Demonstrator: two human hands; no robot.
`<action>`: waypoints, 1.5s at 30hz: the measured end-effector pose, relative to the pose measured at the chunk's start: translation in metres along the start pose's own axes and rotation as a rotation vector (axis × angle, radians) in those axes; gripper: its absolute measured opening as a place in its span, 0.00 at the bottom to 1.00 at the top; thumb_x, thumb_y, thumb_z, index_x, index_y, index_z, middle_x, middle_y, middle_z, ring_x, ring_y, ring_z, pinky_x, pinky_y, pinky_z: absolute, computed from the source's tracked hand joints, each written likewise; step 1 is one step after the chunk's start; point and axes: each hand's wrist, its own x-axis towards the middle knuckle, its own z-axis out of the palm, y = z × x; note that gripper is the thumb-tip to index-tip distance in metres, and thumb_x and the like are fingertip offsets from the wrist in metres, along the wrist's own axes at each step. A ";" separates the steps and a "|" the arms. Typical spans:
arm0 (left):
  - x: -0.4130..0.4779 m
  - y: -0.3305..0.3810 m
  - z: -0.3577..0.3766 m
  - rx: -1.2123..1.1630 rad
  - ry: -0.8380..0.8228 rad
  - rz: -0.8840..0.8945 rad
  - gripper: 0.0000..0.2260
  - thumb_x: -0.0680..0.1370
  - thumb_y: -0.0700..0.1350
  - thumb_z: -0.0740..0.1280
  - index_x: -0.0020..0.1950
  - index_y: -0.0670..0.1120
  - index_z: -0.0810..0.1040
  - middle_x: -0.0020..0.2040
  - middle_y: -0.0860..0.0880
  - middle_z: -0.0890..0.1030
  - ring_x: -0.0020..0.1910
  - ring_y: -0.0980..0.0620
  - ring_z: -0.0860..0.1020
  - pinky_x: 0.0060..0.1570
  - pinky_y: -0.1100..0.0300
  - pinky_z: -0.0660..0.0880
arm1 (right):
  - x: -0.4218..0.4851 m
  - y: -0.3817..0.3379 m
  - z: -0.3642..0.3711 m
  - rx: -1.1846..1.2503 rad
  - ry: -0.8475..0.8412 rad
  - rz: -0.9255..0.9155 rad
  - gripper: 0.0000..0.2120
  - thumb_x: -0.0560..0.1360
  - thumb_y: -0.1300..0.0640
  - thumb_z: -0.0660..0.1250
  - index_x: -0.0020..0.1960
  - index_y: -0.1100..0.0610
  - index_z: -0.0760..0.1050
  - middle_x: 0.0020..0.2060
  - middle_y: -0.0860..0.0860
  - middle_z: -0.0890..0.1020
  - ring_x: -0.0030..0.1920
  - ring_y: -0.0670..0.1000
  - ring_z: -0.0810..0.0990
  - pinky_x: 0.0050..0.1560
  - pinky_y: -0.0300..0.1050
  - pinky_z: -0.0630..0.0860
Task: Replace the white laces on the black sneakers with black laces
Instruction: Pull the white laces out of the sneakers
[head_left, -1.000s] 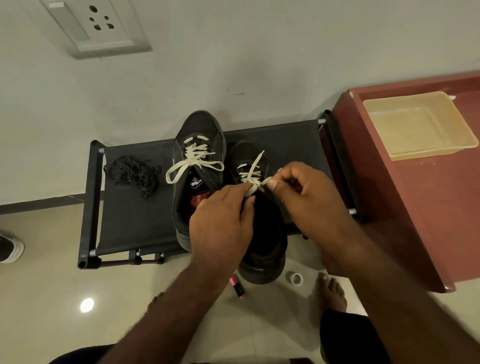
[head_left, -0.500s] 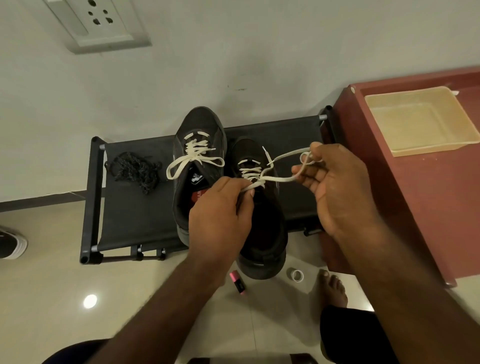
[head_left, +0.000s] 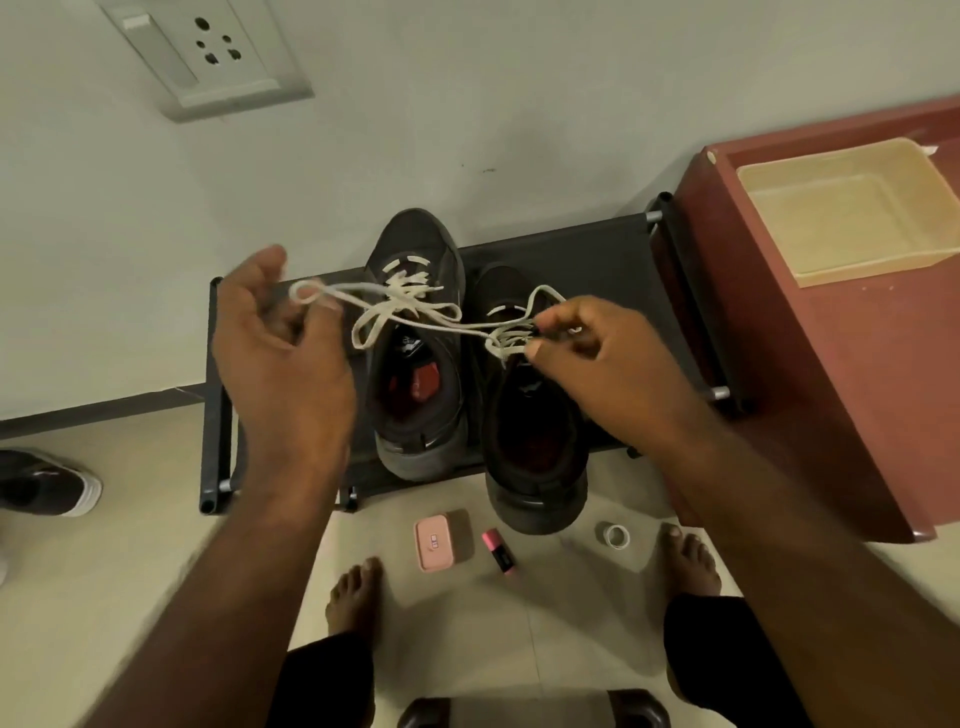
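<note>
Now each hand, left hand (head_left: 283, 358) and right hand (head_left: 597, 353), pinches the white lace (head_left: 415, 317) stretched between.

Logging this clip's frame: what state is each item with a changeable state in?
Left black sneaker: white lace still tied in a bow.
Right black sneaker: white lace partly unthreaded.
Left hand: holding that lace's end out leftward.
Right hand: pinching the lace at the eyelets.
Beige plastic tray: empty.

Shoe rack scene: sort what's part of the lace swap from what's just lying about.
Job: left sneaker; right sneaker; white lace; left hand; right hand.

Lying about: pink box; tape roll; beige tray; pink tube.
</note>
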 end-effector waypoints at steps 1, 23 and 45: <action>-0.001 -0.003 -0.001 0.102 -0.016 0.037 0.20 0.78 0.34 0.64 0.69 0.45 0.70 0.58 0.55 0.76 0.59 0.62 0.76 0.58 0.65 0.74 | -0.001 0.001 0.003 -0.092 -0.053 -0.031 0.12 0.76 0.51 0.73 0.58 0.45 0.78 0.53 0.42 0.77 0.48 0.42 0.79 0.44 0.32 0.73; -0.068 -0.024 0.036 0.897 -0.699 0.218 0.17 0.79 0.51 0.63 0.69 0.56 0.72 0.55 0.51 0.78 0.52 0.46 0.79 0.49 0.49 0.77 | -0.012 -0.008 -0.007 0.222 -0.182 -0.072 0.09 0.69 0.62 0.71 0.38 0.48 0.77 0.47 0.57 0.83 0.46 0.55 0.82 0.48 0.47 0.79; -0.035 0.014 0.030 -0.129 -0.357 -0.291 0.02 0.83 0.40 0.61 0.54 0.44 0.72 0.42 0.44 0.84 0.41 0.47 0.85 0.38 0.57 0.82 | 0.010 0.008 -0.028 0.785 0.113 0.228 0.12 0.84 0.52 0.59 0.50 0.56 0.79 0.53 0.56 0.84 0.55 0.55 0.85 0.53 0.52 0.83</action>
